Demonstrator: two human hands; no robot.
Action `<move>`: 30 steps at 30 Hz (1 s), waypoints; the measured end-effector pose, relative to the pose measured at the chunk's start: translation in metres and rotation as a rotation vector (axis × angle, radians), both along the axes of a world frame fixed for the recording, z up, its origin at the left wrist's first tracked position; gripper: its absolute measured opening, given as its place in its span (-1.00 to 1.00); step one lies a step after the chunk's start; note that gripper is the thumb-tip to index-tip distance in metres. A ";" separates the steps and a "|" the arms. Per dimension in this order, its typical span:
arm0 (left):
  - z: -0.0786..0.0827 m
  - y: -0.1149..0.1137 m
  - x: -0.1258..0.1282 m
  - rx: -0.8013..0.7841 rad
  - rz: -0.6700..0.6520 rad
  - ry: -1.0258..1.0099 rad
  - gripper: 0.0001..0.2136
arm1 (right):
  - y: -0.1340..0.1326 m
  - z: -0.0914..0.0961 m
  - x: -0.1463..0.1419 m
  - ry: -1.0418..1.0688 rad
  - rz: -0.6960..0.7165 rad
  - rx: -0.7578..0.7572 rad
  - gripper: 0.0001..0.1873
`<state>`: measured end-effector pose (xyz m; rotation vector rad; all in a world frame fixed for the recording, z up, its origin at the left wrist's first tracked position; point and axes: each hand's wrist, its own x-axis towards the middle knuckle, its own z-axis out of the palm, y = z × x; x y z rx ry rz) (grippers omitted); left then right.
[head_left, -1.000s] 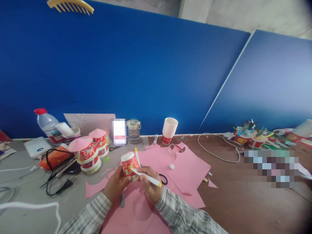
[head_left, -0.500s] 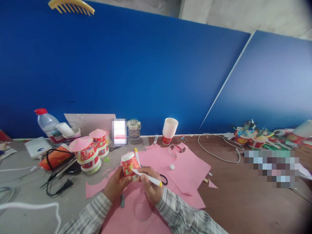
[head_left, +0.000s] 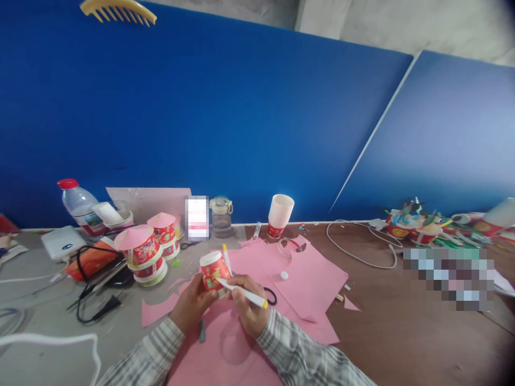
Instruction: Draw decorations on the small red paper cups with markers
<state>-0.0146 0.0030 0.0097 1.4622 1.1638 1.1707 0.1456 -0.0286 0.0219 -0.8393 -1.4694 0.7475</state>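
Observation:
My left hand point(head_left: 193, 304) is closed round the lower left of a red patterned paper cup point(head_left: 214, 271), held upside down with its white base up. In my right hand point(head_left: 249, 308) is a white marker pen point(head_left: 250, 296) with a yellow end, its tip touching or very near the cup's side. Just behind the cup shows a second yellow-tipped marker point(head_left: 226, 259). Pink paper sheets point(head_left: 298, 284) lie under and around both hands. On them are a dark grey strip point(head_left: 201, 332), a small white cap point(head_left: 284, 276) and a black scissor handle point(head_left: 271, 296).
Paper-cup lanterns with pink cone tops point(head_left: 139, 252) stand at the left, near a black plug point(head_left: 108, 308) and a red-capped bottle point(head_left: 78, 206). At the back are a water jar point(head_left: 221, 217) and stacked paper cups point(head_left: 280, 214). A grey cable point(head_left: 362, 257) curves at the right.

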 end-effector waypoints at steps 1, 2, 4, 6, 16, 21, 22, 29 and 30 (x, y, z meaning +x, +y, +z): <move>0.000 0.000 0.000 0.000 0.003 0.002 -0.66 | 0.000 0.000 0.000 0.000 0.005 -0.003 -0.81; 0.000 0.000 0.000 0.000 0.006 -0.001 -0.67 | 0.000 0.000 0.000 0.001 0.010 -0.005 -0.81; 0.000 0.001 -0.001 -0.005 0.010 -0.005 -0.67 | 0.000 0.000 0.001 0.003 0.019 -0.008 -0.81; -0.001 0.001 -0.001 -0.015 0.011 -0.003 -0.66 | -0.001 0.002 0.002 0.017 0.020 -0.017 -0.81; 0.010 0.000 0.001 0.003 0.028 0.013 -0.72 | 0.000 0.003 0.007 0.064 0.043 -0.068 -0.77; 0.010 0.000 0.001 0.008 0.036 0.018 -0.73 | 0.001 0.002 0.005 0.050 0.027 -0.058 -0.79; 0.009 0.000 0.000 0.008 0.036 0.018 -0.72 | 0.001 0.002 0.005 0.042 0.024 -0.052 -0.80; 0.009 0.000 0.001 0.016 0.035 0.017 -0.69 | 0.000 0.000 0.002 -0.014 0.020 0.017 -0.81; 0.010 0.000 0.001 0.016 0.036 0.017 -0.69 | 0.000 0.000 0.002 -0.015 0.019 0.023 -0.81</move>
